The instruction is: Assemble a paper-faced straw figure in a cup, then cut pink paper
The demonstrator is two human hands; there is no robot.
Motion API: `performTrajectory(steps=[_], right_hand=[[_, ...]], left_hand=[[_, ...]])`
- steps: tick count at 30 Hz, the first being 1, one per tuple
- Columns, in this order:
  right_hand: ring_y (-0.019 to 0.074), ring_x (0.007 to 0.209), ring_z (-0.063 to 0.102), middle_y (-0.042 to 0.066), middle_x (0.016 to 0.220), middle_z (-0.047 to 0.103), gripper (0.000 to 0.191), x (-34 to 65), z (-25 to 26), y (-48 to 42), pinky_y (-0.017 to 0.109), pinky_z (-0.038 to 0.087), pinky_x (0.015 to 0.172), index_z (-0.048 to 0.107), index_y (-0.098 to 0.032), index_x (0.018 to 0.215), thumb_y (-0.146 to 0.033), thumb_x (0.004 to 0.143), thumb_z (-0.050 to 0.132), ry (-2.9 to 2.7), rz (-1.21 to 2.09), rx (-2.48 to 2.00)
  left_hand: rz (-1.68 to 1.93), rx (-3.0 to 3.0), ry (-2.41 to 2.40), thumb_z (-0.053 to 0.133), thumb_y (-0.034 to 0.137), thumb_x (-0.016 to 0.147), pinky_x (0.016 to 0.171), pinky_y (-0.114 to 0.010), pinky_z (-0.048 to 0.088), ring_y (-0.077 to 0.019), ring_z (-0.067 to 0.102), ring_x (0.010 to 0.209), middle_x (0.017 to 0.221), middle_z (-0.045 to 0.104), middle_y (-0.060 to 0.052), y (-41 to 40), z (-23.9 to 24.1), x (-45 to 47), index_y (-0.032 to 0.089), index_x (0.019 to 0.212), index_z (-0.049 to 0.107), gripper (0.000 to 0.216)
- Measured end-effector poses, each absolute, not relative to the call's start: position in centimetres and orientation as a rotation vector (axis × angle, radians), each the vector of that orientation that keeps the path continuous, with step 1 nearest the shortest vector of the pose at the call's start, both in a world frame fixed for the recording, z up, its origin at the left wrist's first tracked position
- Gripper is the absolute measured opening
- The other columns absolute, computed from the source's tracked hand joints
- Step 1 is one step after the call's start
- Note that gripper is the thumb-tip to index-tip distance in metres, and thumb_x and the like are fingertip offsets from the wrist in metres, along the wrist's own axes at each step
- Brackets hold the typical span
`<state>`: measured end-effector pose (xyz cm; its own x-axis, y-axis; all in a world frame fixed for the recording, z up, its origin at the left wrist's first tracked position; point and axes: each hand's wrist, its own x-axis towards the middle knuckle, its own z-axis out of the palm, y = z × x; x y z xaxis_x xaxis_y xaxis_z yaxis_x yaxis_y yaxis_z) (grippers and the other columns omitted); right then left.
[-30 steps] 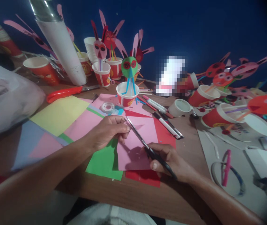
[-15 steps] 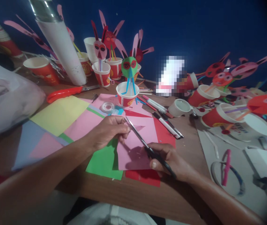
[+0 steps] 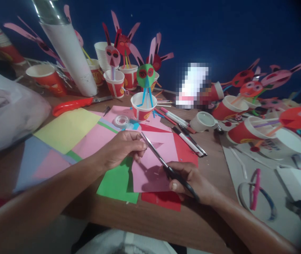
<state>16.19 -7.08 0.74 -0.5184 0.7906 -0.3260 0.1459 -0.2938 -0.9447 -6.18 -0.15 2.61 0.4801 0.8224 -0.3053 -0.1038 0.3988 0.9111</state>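
Note:
My right hand [image 3: 190, 181] grips black-handled scissors [image 3: 155, 153], whose blades look closed together and point up and left. The blade tips reach the fingertips of my left hand [image 3: 126, 146]. Those fingers are pinched; whatever sits between them is too small to make out. Under both hands lies a pink paper sheet [image 3: 150, 176] with a darker pointed mark near its upper part. A green sheet [image 3: 118, 187] and a red sheet [image 3: 163, 201] stick out from beneath it.
A paper cup [image 3: 143, 110] holding a green paper face on blue straws stands just beyond. Red-handled scissors [image 3: 72, 104], a yellow sheet [image 3: 68, 128] and a tape roll [image 3: 121, 121] lie left. Markers [image 3: 175, 118] and a small white cup [image 3: 202, 121] are right. A tall flask [image 3: 68, 53] stands back left.

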Motion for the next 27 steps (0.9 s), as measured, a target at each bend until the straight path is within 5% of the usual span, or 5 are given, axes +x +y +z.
performTrajectory(steps=[27], right_hand=[[0.0040,0.042,0.038,-0.004,0.060,0.046,0.045,16.11,0.70,-7.05,0.015,0.028,0.037,0.063,-0.013,0.090,-0.052,0.069,0.071,-1.536,1.814,-1.201]], left_hand=[[0.631,0.943,0.860,0.063,0.014,0.069,0.041,-0.014,0.042,-0.0066,0.056,0.041,0.049,0.059,0.002,0.16,2.64,-6.43,0.012,0.060,0.058,0.011]])
